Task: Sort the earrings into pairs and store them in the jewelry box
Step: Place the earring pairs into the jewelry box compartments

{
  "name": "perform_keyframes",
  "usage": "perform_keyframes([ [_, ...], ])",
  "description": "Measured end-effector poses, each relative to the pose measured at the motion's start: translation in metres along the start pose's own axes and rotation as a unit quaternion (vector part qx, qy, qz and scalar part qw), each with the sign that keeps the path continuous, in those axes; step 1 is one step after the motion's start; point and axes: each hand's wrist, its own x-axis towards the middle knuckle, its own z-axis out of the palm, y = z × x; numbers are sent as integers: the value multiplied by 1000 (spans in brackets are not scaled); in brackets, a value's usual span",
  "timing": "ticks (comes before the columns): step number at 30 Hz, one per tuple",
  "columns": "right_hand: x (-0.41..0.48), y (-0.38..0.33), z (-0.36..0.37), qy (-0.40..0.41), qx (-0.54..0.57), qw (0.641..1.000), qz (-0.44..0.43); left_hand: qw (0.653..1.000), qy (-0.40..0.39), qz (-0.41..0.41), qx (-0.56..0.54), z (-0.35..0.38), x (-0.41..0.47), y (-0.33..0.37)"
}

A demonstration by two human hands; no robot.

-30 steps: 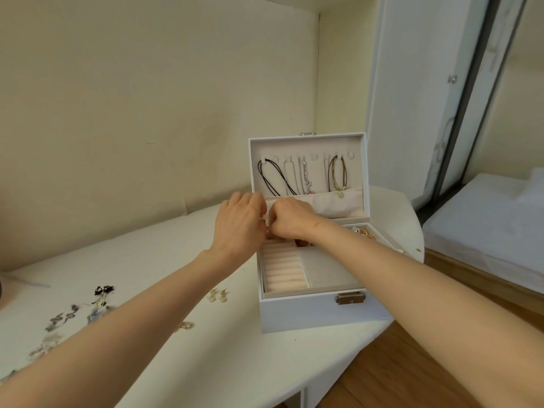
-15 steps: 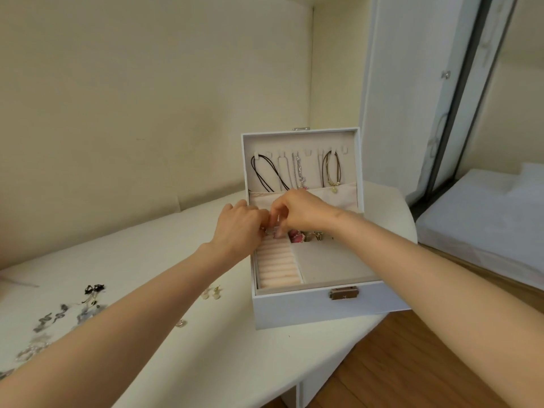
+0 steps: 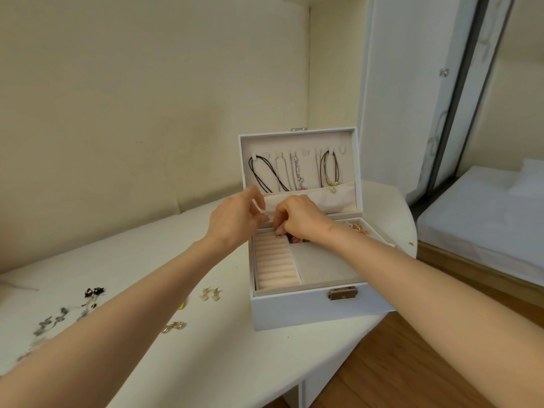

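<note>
Loose earrings (image 3: 210,294) lie on the table (image 3: 235,363), left of the open jewelry box (image 3: 309,309). Left hand (image 3: 235,222), fingers half-curled at the box's rear-left corner: grip cannot be determined. Right hand (image 3: 300,217) pinches a small earring (image 3: 278,236) over the ring rolls (image 3: 275,263).

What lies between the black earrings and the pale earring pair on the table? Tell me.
The left forearm crosses that stretch, a small yellow thing at its edge, in the head view.
</note>
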Motion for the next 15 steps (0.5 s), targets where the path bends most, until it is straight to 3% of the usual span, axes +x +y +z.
perform_keyframes([
  [9,-4,-3,-3,-48,-23,998,-37,997,-38,-28,-69,-4,1,-4],
  [12,-3,-8,-6,-71,-37,996,-30,999,-42,-16,-28,-1,-1,-3],
  [15,-3,-10,-9,-86,-30,996,-21,996,-17,17,86,4,-5,-2],
])
